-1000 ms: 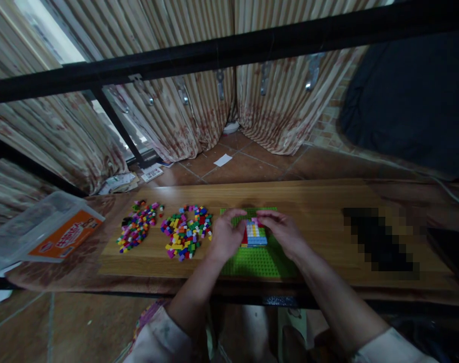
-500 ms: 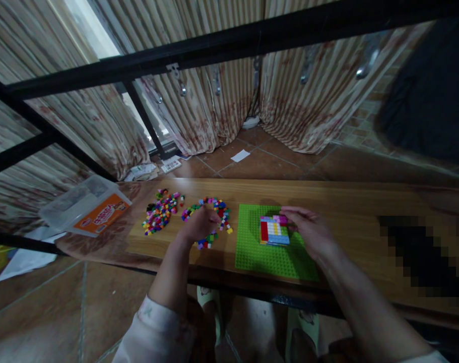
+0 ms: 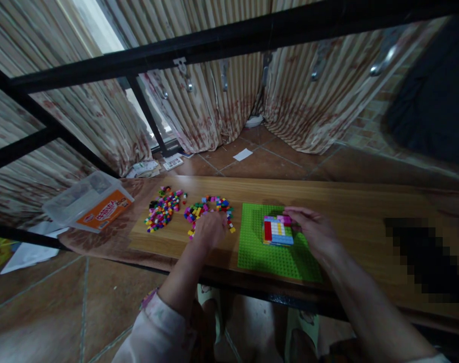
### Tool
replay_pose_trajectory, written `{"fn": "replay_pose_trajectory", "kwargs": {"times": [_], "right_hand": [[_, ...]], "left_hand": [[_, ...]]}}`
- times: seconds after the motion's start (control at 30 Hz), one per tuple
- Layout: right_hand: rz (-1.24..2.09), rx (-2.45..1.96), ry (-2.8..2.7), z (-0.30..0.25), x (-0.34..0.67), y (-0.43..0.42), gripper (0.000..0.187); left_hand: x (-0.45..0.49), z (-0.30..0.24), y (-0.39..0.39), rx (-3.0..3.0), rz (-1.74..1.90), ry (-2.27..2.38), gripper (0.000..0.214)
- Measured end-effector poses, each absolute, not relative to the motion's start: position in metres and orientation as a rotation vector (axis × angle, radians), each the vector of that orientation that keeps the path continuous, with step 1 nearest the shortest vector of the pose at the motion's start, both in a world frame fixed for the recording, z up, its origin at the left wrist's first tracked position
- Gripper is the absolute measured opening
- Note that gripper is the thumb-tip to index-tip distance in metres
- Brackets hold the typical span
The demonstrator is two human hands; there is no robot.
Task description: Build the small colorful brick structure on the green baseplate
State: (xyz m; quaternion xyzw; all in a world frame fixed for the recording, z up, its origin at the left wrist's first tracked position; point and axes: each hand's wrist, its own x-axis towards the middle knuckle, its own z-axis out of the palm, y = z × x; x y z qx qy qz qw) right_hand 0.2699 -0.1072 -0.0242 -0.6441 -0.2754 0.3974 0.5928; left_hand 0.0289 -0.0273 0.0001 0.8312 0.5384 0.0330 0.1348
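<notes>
A green baseplate [image 3: 269, 254] lies on the wooden table [image 3: 350, 212], with a small block of coloured bricks [image 3: 277, 232] built on it. My right hand [image 3: 314, 233] rests beside that block, its fingertips closed on the block's far right corner. My left hand [image 3: 209, 229] lies, fingers curled downward, on the near part of a pile of loose coloured bricks [image 3: 210, 209]. What its fingers hold is hidden. A second pile of loose bricks [image 3: 162, 212] lies further left.
A clear plastic box with an orange label [image 3: 88, 204] sits at the table's left end. Black metal bars [image 3: 214, 50] cross overhead. Striped curtains [image 3: 221, 106] hang behind, above a tiled floor with paper scraps. A blurred-out dark patch [image 3: 428, 252] covers the table's right side.
My left hand left the brick block and moved left onto the nearer loose pile. My right hand stayed at the block. The view shifted left.
</notes>
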Motion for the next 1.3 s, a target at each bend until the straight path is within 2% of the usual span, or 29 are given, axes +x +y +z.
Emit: {"fn": "replay_pose_trajectory", "kwargs": {"times": [0.3,0.43,0.6,0.8,1.0,1.2,1.3], "right_hand": [[0.925,-1.489,-0.631,-0.026,0.271,-0.105,0.028],[0.729,-1.524,-0.744,-0.022,0.268,-0.105,0.028],[0.496,-1.424,-1.210,0.002,0.248,-0.116,0.022],[0.643,-1.348,-1.442,0.018,0.227,-0.124,0.018],[0.839,-1.279,-1.175,0.011,0.224,-0.120,0.013],[1.067,-1.184,-0.896,0.014,0.214,-0.117,0.021],[1.036,-1.220,-0.891,0.014,0.208,-0.117,0.021]], "left_hand": [[0.031,-0.001,-0.025,2.449,0.133,1.573,0.017],[0.031,-0.001,-0.019,2.253,0.412,1.378,0.012],[0.052,0.007,-0.031,1.897,0.759,0.919,0.007],[0.074,0.024,-0.053,1.750,0.784,0.724,0.014],[0.075,0.029,-0.055,1.768,0.778,0.684,0.014],[0.068,0.029,-0.053,1.765,0.770,0.643,0.014],[0.055,0.023,-0.040,1.750,0.836,0.714,0.018]]}}
